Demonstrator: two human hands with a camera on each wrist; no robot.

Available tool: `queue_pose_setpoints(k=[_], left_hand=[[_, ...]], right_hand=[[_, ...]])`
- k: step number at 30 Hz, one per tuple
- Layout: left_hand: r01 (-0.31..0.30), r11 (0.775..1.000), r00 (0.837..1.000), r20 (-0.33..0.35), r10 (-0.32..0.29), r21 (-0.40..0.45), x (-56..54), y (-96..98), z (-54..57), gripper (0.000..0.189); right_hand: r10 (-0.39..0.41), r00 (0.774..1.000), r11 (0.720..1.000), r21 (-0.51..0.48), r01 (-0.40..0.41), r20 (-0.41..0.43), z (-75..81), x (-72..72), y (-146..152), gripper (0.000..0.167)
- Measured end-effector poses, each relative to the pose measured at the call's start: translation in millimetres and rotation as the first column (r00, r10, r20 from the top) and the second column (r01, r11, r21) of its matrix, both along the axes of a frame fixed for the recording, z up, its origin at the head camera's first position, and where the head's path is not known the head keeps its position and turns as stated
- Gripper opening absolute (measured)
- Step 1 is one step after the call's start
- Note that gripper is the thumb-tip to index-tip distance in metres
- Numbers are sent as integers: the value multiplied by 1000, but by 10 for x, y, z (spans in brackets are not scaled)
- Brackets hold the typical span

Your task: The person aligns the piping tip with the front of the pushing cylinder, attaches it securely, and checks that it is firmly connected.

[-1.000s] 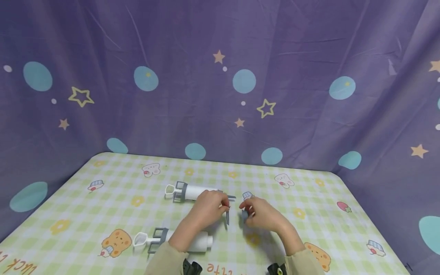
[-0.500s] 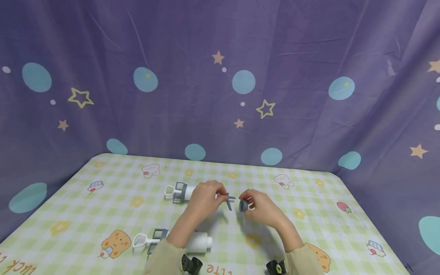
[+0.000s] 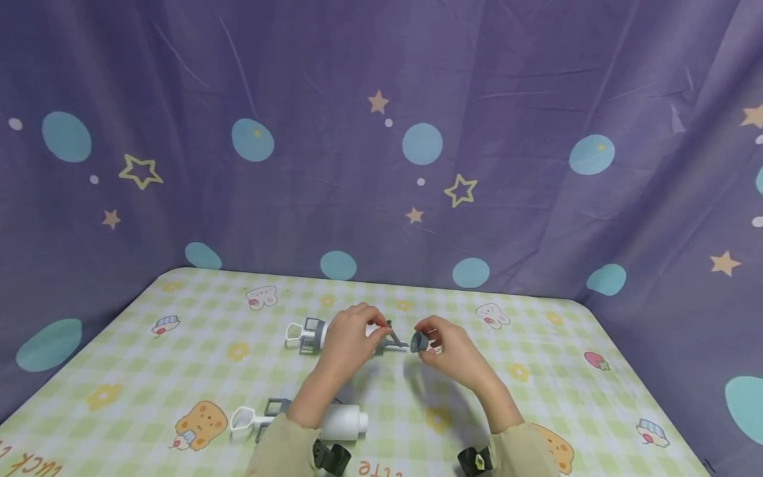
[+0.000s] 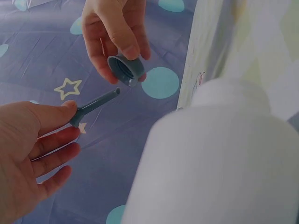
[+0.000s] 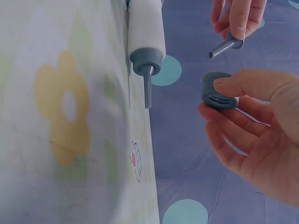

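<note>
My left hand pinches a slim grey nozzle by its flared base, its narrow tip pointing toward the right hand. My right hand holds a grey threaded screw cap between thumb and fingers, its hollow side turned toward the nozzle. A small gap separates the nozzle tip from the cap in the left wrist view. Both parts are held above the table. Behind the left hand lies a white plunger tube with a grey cap and nozzle fitted on its end. A second plunger tube lies nearer, its white neck bare.
A checked, cartoon-print cloth covers the table. A purple curtain with stars and dots hangs behind its back edge. The near tube lies partly under the left forearm.
Both hands have risen and moved away from me, carrying the nozzle and cap. The nozzle has tilted from pointing down toward the right. Both tubes have stayed in place.
</note>
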State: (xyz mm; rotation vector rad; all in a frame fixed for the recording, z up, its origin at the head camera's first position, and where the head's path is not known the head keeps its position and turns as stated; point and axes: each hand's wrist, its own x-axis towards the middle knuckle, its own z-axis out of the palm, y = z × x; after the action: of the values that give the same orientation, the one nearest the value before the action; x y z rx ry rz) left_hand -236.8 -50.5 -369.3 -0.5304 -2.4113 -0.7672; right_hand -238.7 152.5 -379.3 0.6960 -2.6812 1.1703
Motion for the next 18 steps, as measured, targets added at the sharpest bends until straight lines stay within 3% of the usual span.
queue_pose_setpoints(k=[8,18], left_hand=[[-31,997,1000,-1,31,76,-9,-1,19,12],[-41,981,996,-68,54,189,-14,44,63,13]], right_hand=[[-26,997,997,-68,21,-77,35,-29,-29,39],[-69,977,987,-154,38,-204,80,-14,-73,39]])
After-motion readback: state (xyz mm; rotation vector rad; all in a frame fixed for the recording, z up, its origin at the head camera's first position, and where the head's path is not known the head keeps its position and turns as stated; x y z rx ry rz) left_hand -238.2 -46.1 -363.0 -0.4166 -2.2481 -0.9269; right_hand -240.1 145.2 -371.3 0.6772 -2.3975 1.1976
